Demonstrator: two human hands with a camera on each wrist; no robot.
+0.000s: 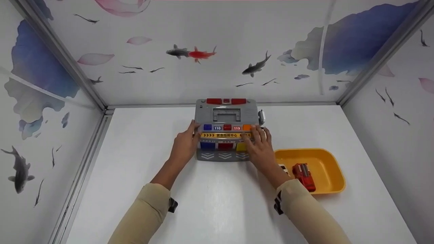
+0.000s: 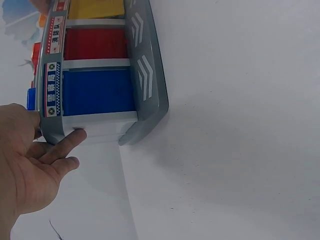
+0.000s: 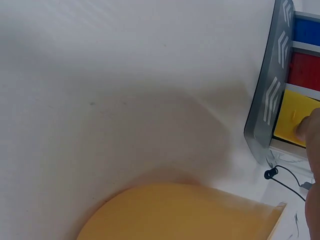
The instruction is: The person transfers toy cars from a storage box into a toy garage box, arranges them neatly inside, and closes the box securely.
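Note:
A grey toy garage [image 1: 203, 115] stands toward the back of the table, its roof carrying red lights, small coloured buttons and a yellow striped band. Along its front are a blue door [image 2: 97, 92], a red door [image 2: 95, 43] and a yellow door [image 3: 295, 112]. My left hand [image 1: 184, 144] holds the garage's left edge, fingertips against its side wall. At the right front corner, my right hand [image 1: 262, 149] grips the ledge with fingers over the top. One fingertip touches the yellow door, which sits slightly askew in the right wrist view.
A yellow tray [image 1: 334, 169] lies right of the garage, near my right forearm. It holds a red toy truck [image 1: 305, 178] and a white toy vehicle [image 1: 283, 168] partly hidden by the wrist. Printed panels [image 1: 223, 78] enclose the table at the back and sides.

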